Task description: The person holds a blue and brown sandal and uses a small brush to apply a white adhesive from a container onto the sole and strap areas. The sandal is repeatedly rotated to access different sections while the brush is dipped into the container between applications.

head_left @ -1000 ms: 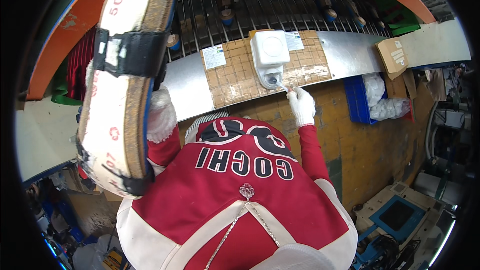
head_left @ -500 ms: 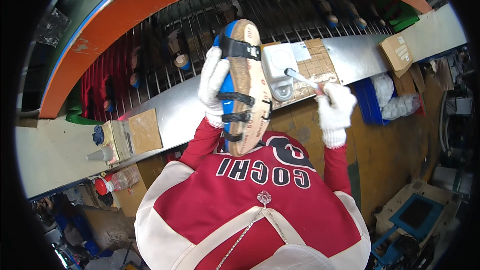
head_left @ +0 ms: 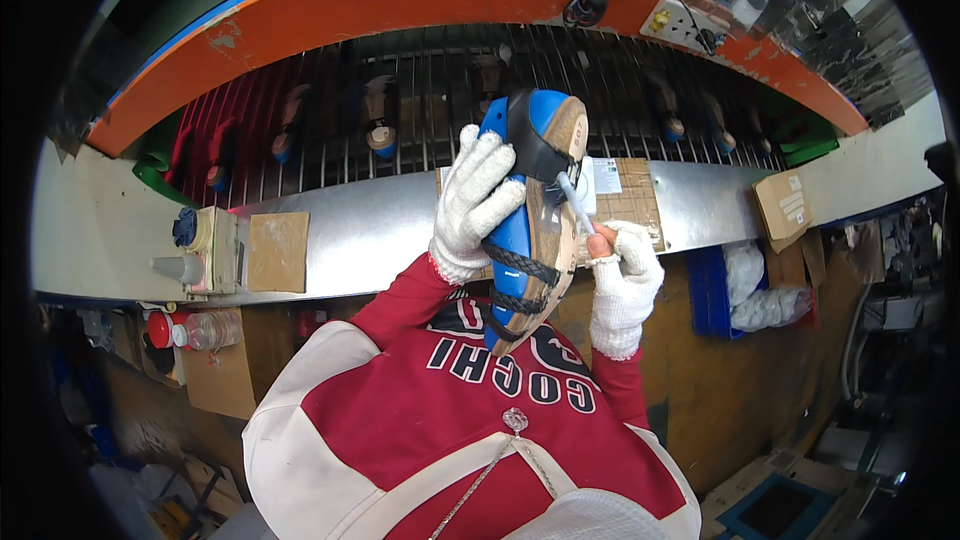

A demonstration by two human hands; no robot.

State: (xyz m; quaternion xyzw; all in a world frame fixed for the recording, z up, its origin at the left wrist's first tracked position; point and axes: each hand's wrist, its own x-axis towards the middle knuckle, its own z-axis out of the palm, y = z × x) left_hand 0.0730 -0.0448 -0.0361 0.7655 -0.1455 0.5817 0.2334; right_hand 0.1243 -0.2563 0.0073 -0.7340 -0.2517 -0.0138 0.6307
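Above the metal bench (head_left: 370,225), the sandal (head_left: 548,250) has been turned since the earlier frame, exposing more blue side. It is gripped around that side by the left hand (head_left: 475,205). Behind it, the white container (head_left: 603,176) is partly hidden. Pinched by the right hand (head_left: 625,285), the pale brush (head_left: 577,205) has been brought to the sole edge.

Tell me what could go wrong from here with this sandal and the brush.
The brush has its tip right by the sandal's black front strap, so a slip could smear the strap if the bristles are wet, which I can't tell. The sandal seems held up by the left hand alone and might twist. Bare skin shows on the right hand near the brush and could get soiled.
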